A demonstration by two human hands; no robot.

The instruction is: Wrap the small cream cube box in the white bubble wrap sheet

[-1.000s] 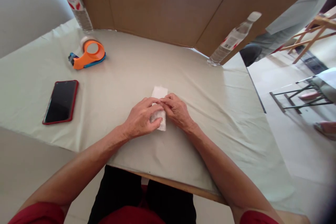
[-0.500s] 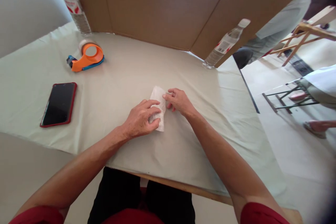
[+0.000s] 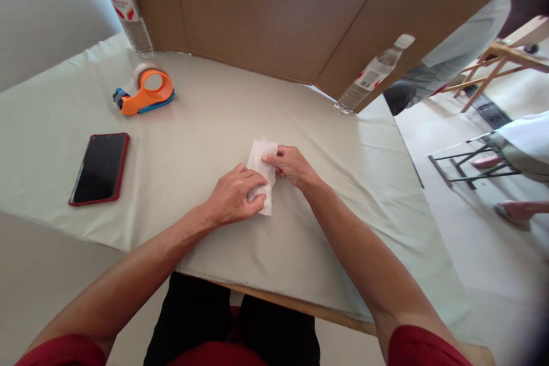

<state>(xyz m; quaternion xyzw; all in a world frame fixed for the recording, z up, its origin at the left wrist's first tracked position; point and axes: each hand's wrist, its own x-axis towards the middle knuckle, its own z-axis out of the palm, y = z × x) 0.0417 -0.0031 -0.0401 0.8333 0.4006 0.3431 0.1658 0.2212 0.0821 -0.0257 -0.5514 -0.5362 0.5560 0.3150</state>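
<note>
A small folded bundle of white bubble wrap lies on the cloth-covered table in front of me. From the left side, my left hand curls over its lower half, thumb and fingers closed on it. My right hand pinches the upper right edge of the wrap, with the thumb on top and the other fingers partly hidden underneath. Whether anything is inside the bubble wrap I cannot tell.
A phone in a red case and an orange tape dispenser lie to the left. Water bottles stand at the back left and back right, against a cardboard screen. Other people sit beyond the right edge.
My right hand has closed from a loose pose beside the wrap into a pinch, lifting its upper right edge outward. The left fingers have drawn in a little on the wrap.
</note>
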